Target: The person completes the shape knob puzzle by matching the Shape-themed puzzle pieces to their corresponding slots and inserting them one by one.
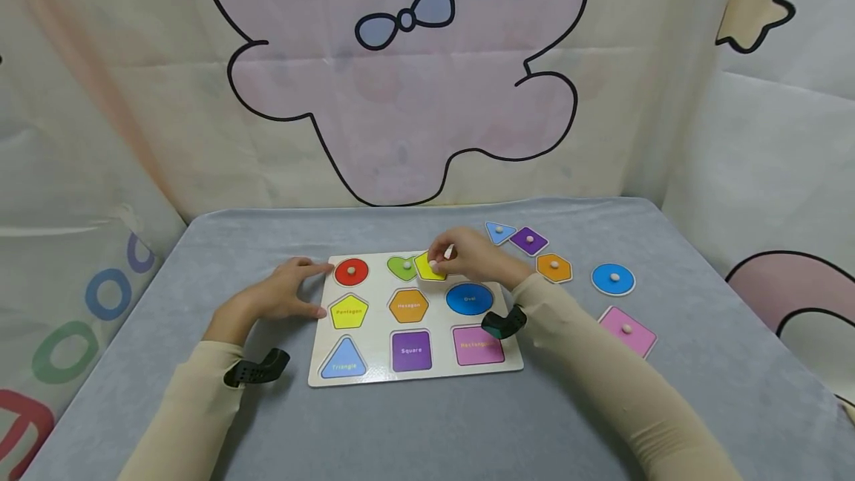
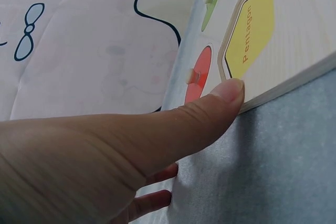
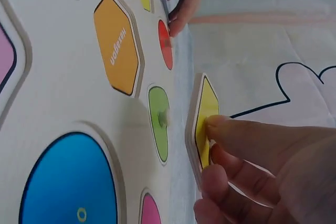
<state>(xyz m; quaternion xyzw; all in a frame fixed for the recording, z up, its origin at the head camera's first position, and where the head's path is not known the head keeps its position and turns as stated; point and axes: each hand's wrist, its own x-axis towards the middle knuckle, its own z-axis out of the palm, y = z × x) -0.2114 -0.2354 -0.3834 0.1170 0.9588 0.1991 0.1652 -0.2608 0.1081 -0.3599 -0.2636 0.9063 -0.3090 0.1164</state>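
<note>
A white puzzle board [image 1: 377,278] with named, coloured shapes lies on the table. Thumb and fingers of my right hand [image 1: 473,254] pinch a yellow pentagon piece [image 3: 202,129] above the board's far edge, beside the green heart piece [image 1: 401,267]. My left hand [image 1: 283,292] rests at the board's left edge, fingers spread; its thumb touches the edge near the printed pentagon recess [image 2: 252,32]. A red circle piece [image 1: 350,272] with a knob sits in the upper left recess. In the head view, my right hand covers the upper right recess, whose pink shape [image 3: 150,212] shows in the right wrist view.
Right of the board lie loose knobbed pieces: a blue triangle [image 1: 499,233], a purple square [image 1: 528,241], an orange hexagon [image 1: 554,268], a blue oval [image 1: 613,279] and a pink rectangle [image 1: 629,331]. A grey cloth [image 1: 401,429] covers the table. Printed curtains hang behind it.
</note>
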